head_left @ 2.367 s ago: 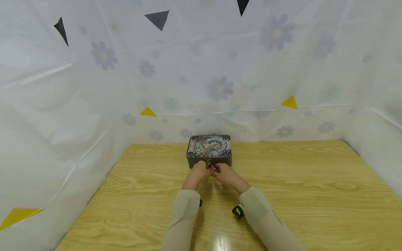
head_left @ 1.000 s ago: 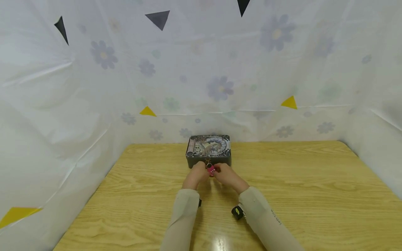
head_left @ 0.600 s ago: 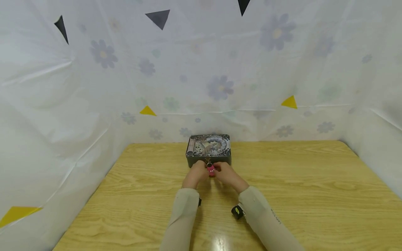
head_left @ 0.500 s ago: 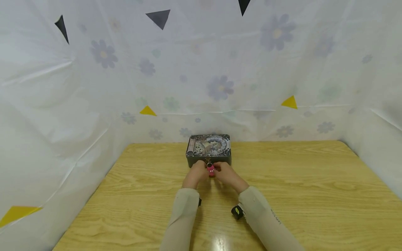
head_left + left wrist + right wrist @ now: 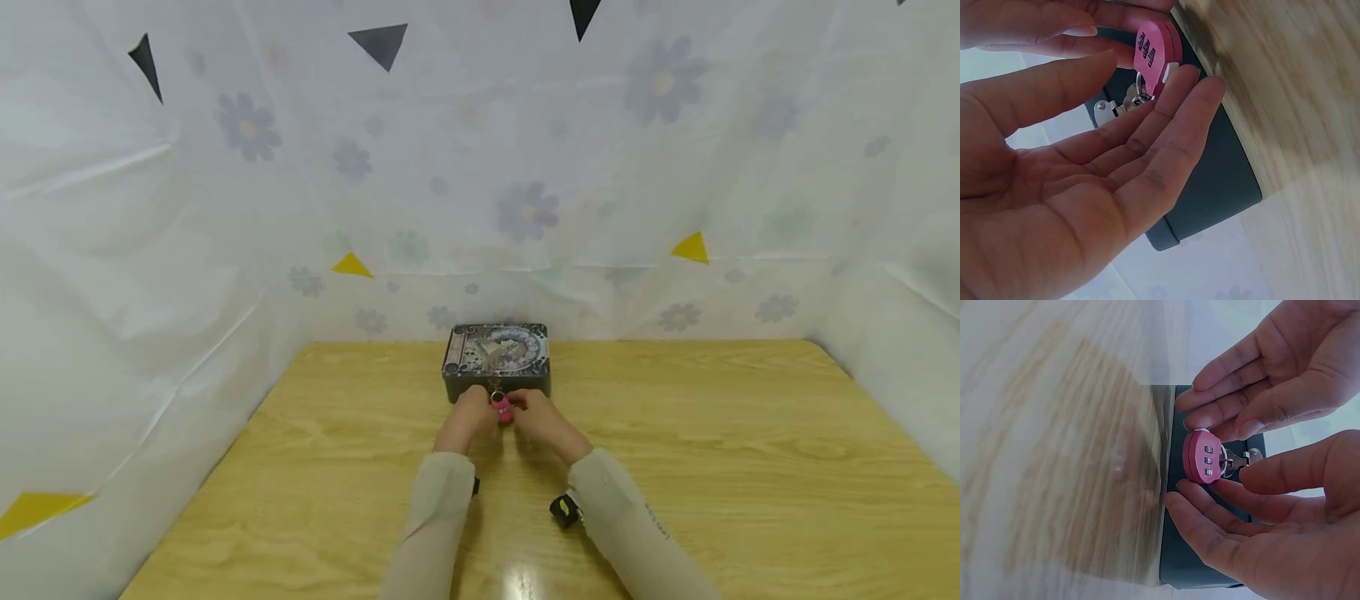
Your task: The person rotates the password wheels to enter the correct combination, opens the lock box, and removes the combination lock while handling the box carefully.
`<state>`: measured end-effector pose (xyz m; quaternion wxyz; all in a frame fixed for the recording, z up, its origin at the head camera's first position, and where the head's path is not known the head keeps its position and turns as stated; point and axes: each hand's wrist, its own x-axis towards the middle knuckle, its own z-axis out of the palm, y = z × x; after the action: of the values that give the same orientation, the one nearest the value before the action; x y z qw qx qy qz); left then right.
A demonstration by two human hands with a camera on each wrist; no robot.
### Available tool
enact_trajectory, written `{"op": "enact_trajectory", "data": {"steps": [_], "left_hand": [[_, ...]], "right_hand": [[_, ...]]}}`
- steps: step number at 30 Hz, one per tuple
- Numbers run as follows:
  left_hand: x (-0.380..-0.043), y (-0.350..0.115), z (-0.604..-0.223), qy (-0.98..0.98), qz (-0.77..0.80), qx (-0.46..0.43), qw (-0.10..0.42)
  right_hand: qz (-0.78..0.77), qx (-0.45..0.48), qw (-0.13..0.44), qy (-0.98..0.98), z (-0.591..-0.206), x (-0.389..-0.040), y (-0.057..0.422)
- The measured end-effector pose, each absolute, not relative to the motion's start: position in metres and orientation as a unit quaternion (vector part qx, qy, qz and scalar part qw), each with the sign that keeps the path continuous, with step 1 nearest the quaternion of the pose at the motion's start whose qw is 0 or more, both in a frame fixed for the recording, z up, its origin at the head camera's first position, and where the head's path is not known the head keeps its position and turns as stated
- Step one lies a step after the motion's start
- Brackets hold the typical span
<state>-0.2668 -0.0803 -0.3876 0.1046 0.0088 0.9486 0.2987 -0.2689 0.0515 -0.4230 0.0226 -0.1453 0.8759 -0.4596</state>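
Observation:
A dark tin box (image 5: pixel 498 354) with an ornate printed lid sits at the back middle of the table. From the metal hasp (image 5: pixel 1244 461) on its front hangs a pink combination padlock (image 5: pixel 1205 456), three number dials showing. On the padlock's left side is my left hand (image 5: pixel 1104 169), fingers extended and relaxed, the tips touching or very near the lock's side. My right hand (image 5: pixel 1272 512) flanks the other side, thumb and fingers spread apart with fingertips close to the lock. Neither hand pinches it. Whether the shackle is latched I cannot tell.
The wooden table (image 5: pixel 712 433) extends widely around the box. A white flower-printed curtain (image 5: pixel 525 167) stands right behind the box and along both sides. Black wrist cameras (image 5: pixel 565 511) are strapped under the sleeves.
The padlock, earlier tilted and partly hidden between the fingertips, now hangs in plainer sight. The fingers have eased off it slightly; hands and box otherwise stay in place.

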Motion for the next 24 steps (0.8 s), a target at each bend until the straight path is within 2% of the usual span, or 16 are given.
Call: {"op": "enact_trajectory", "data": {"steps": [13, 18, 24], "left_hand": [[-0.2678, -0.0829, -0.3923, 0.945, 0.307, 0.021, 0.107], [-0.2667, -0.0834, -0.3936, 0.951, 0.298, 0.039, 0.072], [-0.2655, -0.0853, -0.3940, 0.949, 0.309, 0.037, 0.059]], "right_hand": [[-0.466, -0.130, 0.029, 0.875, -0.4235, -0.2674, 0.0516], [-0.475, -0.124, 0.028, 0.871, -0.4261, -0.2682, 0.0519], [-0.481, -0.120, 0.028, 0.868, -0.4267, -0.2688, 0.0508]]}}
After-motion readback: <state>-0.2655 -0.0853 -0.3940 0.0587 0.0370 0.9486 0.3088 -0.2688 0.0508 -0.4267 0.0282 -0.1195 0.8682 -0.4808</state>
